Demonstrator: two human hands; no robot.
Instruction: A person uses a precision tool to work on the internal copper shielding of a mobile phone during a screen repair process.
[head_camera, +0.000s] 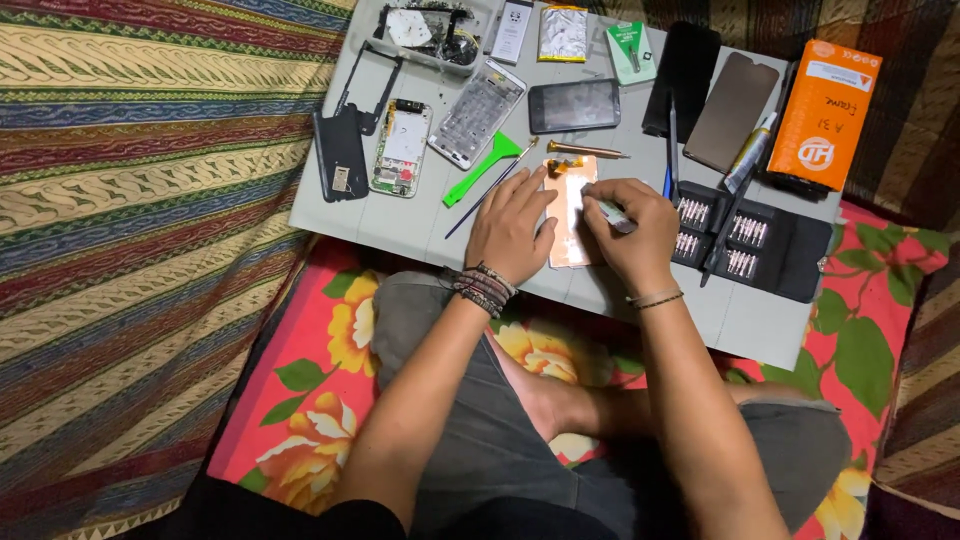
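At frame centre, the left hand (510, 225) lies flat, pinning a copper-coloured phone panel (572, 215) while the right hand (630, 230) grips a small tool (612, 214) against it, so careful prying seems due.

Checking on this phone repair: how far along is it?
Done: phones lie opened, a bare circuit board beside a black back cover. In hand: left hand steadies a copper-coloured panel; right hand works it with a small tool. Left: nothing is reassembled yet.

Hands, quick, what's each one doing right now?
Left hand: open, flat, fingers pressing on the copper-coloured phone panel.
Right hand: closed around a small grey tool, over that panel.
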